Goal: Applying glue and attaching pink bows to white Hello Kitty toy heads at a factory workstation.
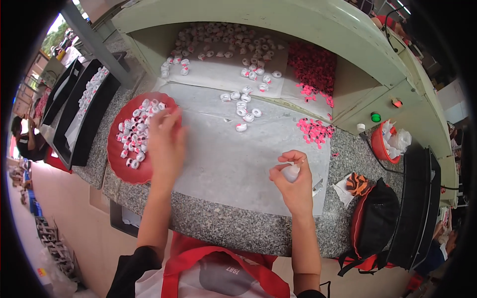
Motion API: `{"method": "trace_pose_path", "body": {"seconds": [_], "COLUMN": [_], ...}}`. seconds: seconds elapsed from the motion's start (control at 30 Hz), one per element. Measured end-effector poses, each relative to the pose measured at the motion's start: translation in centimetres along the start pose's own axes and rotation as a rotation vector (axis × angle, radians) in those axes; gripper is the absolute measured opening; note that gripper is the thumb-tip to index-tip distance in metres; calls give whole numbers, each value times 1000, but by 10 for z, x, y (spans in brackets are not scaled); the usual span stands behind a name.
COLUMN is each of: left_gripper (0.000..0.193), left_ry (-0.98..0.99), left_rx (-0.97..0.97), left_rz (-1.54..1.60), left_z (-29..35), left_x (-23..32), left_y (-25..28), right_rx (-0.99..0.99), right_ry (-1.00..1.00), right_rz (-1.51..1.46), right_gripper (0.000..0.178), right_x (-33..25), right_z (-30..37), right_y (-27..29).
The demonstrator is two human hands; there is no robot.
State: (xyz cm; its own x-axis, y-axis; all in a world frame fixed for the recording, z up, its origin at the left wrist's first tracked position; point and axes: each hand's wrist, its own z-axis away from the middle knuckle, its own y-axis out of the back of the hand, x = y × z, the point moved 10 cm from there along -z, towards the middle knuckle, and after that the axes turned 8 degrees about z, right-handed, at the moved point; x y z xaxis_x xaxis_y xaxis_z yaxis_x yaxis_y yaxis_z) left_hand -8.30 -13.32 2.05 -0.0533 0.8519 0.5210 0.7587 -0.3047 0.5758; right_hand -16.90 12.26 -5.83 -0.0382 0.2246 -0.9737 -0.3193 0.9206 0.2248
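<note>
My right hand (294, 181) is closed around a small translucent white squeeze bottle (290, 173) above the right part of the paper sheet. My left hand (167, 136) is over the right rim of a red scalloped bowl (115, 158). Motion smears its fingers, so I cannot tell whether they hold anything. Many small white ring-shaped pieces with pink and black marks (133, 134) fill the bowl. Between my hands, farther back, several white pieces (242, 105) lie loose on the pale paper sheet (223, 164). Right of them is a pile of small pink pieces (315, 132).
A pale green cabinet (258, 17) arches over the back, with heaps of white pieces (223, 37) and pink pieces (312, 62) inside. Black trays (97, 114) stand at left. A red tub (387, 144) and a black bag (375, 218) are at right.
</note>
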Motion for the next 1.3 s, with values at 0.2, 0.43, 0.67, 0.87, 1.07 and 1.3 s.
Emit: {"method": "trace_pose_path", "body": {"seconds": [0.2, 0.43, 0.67, 0.87, 1.07, 1.3], "left_gripper": [23, 29, 39, 34, 38, 37], "left_ry": [-138, 130, -238, 1082, 1034, 1229], "left_rx": [-451, -441, -581, -746, -701, -603], "left_rz": [88, 526, 89, 1832, 1898, 1971], "left_z": [26, 56, 63, 77, 88, 97], "left_x": [49, 37, 89, 63, 74, 70], "left_y": [-136, -108, -126, -124, -119, -120], "right_rx": [-4, 54, 112, 263, 200, 268], "right_ry": [57, 66, 64, -2, 41, 191], "right_rz": [-71, -285, -284, -291, -343, -339], "right_gripper": [35, 37, 36, 36, 28, 34], "right_x": [-5, -18, -10, -23, -31, -44], "right_z": [11, 20, 10, 17, 19, 34], "right_y": [3, 13, 20, 49, 43, 51]}}
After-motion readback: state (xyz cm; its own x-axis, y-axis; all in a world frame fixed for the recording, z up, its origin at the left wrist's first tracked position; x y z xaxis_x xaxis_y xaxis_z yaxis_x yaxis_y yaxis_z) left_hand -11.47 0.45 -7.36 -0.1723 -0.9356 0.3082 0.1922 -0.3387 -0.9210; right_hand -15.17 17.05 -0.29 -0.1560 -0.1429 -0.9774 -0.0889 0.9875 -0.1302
